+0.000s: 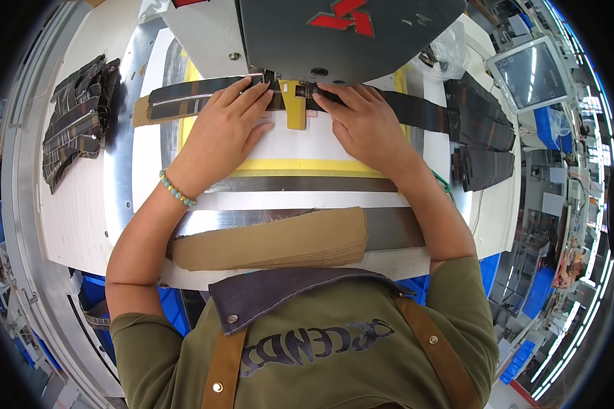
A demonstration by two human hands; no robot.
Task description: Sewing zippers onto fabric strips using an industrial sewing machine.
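Under the dark head of a sewing machine (355,44) runs a long dark plaid fabric strip (416,111). At its left part lies a silver zipper (177,101), with tan cloth (142,112) showing beneath the end. My left hand (228,126) rests flat on the strip, fingers stretched toward the needle area. On the other side, my right hand (368,126) lies with its fingertips on the strip, fingers extended and apart. A yellow guide piece (295,112) stands between the hands, over the strip. The needle and the cloth under my fingertips are partly hidden.
Tan cloth pieces (273,240) lie stacked at the table's near edge. Plaid pieces with zippers (82,116) are heaped at left. Dark plaid pieces (483,116) hang together at right, near a tilted screen (527,73). A clear plastic bag (450,51) sits behind.
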